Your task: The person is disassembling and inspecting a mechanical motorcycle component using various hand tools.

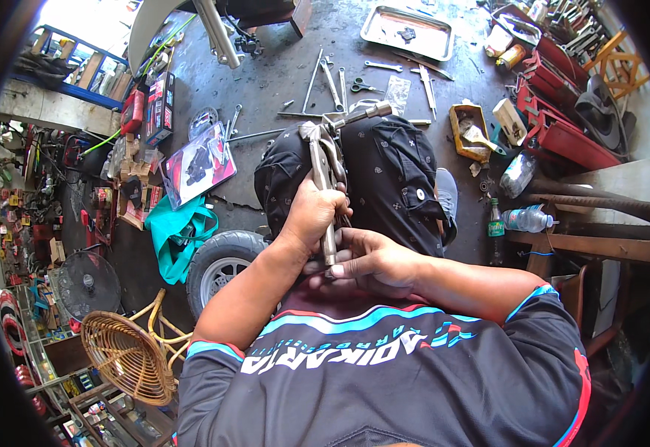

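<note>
Above my lap I hold a bundle of long steel socket wrenches [322,160], their bent or crossed heads pointing away from me over my knees. My left hand [314,211] is closed round the shafts about midway. Closer to my shirt, my right hand [377,261] is closed at the near end of one shaft, with thumb and fingers against its socket tip. How many wrenches are in the bundle is hard to tell, since they overlap and my left fingers cover part of them.
Spanners [331,83], scissors [366,86] and a caliper [425,88] lie on the floor ahead, below a metal tray [369,33]. A wheel [224,267] and turquoise bag [172,235] are at left. Bottles [526,220] and a red toolbox [556,104] stand right.
</note>
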The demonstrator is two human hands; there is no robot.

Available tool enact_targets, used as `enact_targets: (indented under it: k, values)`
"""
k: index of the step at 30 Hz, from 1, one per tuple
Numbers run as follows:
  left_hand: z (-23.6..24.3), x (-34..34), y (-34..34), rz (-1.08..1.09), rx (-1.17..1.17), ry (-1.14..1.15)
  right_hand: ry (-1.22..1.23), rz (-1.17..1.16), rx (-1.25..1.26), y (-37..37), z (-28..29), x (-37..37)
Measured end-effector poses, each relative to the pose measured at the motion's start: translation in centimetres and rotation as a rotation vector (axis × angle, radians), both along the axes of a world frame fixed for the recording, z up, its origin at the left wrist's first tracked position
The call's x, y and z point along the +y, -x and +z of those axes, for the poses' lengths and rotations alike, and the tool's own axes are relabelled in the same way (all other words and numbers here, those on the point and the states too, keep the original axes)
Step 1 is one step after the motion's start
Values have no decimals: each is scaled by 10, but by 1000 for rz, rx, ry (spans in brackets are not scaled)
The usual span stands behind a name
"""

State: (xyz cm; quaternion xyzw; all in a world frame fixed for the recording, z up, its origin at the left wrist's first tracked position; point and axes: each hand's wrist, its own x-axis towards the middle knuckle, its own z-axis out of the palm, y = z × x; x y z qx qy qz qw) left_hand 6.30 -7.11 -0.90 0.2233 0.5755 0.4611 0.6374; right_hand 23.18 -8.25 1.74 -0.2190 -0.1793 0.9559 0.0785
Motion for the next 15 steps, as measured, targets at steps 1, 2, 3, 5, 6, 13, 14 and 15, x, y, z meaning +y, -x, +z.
enact_targets:
  k: [1,2,3,5,6,13,14,15]
  values:
    - [1,0,0,0,0,-1,151,-27,68,0,5,0]
    - [1,1,0,3,-14,-5,150,-28,67,-1,0,0]
    - [1,1,-1,7,-27,-8,99,-2,31,-1,-6,1]
    - [1,0,-3,8,-10,-11,49,23,-5,-2,-8,2]
    - [1,-1,-3,10,8,-16,-134,104,-146,-1,2,6]
    - [3,-1,-3,6,5,-3,68,-18,88,-1,-4,2]
    - [2,-1,-3,5,5,-5,66,-18,88,0,-4,3]
    - [1,-1,-3,0,23,8,8,-16,25,0,-5,3]
